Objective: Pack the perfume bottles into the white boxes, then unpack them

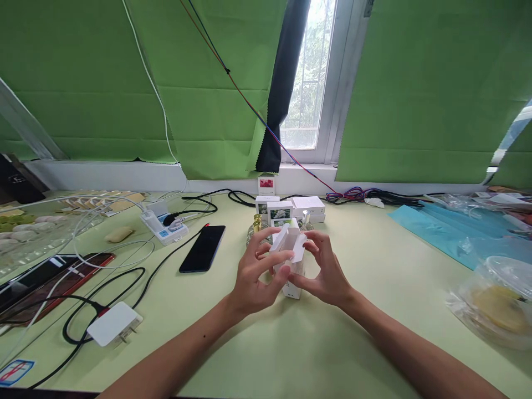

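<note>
A small white box (pixel 292 289) stands upright at the centre of the table, its top flaps raised. My left hand (pixel 258 274) grips its left side, with fingers at the raised lid. On the right side, the thumb and fingers of my right hand (pixel 322 271) pinch the box near its open top. What is inside the box cannot be made out. Just behind my hands are glass bottles with a gold cap (pixel 257 219) and a clear cap (pixel 306 215). White boxes with flower pictures (pixel 280 210) stand behind them.
A black phone (pixel 203 249) lies left of my hands, near a power strip (pixel 164 226) and a white charger (pixel 115 324) with cables. Two more phones (pixel 54 282) are far left. Blue sheeting (pixel 440 230) and a plastic container (pixel 502 299) are at the right.
</note>
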{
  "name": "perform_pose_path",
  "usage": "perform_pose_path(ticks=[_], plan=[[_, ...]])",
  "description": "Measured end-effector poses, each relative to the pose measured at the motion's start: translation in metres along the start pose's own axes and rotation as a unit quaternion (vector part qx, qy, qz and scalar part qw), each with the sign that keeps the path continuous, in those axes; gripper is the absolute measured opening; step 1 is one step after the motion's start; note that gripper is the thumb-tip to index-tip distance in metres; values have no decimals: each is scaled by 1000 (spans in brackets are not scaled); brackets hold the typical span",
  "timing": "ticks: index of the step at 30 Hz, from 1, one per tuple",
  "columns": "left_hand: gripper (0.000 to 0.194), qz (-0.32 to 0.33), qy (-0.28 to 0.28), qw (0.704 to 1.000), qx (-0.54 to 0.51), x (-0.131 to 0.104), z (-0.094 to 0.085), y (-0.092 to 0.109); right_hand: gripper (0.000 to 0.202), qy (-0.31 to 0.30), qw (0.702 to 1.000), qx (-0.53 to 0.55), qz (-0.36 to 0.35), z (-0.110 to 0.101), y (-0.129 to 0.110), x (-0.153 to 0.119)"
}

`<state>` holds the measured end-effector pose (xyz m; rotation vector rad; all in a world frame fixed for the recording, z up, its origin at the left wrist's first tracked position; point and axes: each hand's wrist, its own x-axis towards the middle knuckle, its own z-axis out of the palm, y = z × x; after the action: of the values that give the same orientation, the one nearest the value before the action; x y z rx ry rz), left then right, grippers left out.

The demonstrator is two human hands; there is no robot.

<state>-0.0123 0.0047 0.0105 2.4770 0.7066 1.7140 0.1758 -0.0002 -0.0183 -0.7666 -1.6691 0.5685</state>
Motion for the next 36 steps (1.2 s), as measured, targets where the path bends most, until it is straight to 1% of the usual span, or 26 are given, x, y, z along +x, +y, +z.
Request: perform_pose_path(ticks=[5,8,13,19,30,36], plan=[[22,5,2,1000,-9,-1,0,-1,68,-1,1000,6,3,1,-2,1],[25,3,3,1000,-5,-2,0,0,65,-1,1000,8,-7,1,-2,1],[24,-3,21,1000,4,-1,2,0,65,-3,1000,4,0,1,0,0],[17,-39,26,999,-3,-1,3,0,65,4,1000,-4,-5,0,0,0],[30,-133,-9,991,-17,2,-4,4,62,18,1000,-23,-4,1,-1,1],[25,-196,-11,979,-48,4,-6,1,57,16,998,-51,-16,-1,-1,2]])
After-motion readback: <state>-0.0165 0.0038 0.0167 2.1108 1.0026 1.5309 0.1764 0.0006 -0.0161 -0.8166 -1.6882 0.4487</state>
